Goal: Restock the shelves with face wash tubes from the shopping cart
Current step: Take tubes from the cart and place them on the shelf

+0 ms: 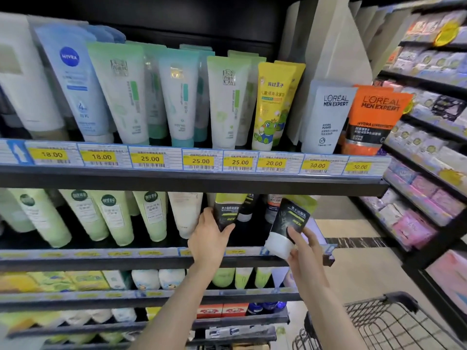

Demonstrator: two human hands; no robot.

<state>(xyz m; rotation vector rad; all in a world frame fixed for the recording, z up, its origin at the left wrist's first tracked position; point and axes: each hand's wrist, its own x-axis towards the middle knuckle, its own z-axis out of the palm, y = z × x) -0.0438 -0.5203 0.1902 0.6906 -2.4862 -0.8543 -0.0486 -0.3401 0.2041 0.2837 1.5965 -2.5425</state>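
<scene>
The left hand holds one black tube on the middle shelf. The right hand holds another tube, not shelved yet.

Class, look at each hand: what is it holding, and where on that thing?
The left hand grips a black tube on the shelf, low on its body. The right hand holds another black tube near its white cap.

Two hands, left and right, each around a black face wash tube at the second shelf.
</scene>
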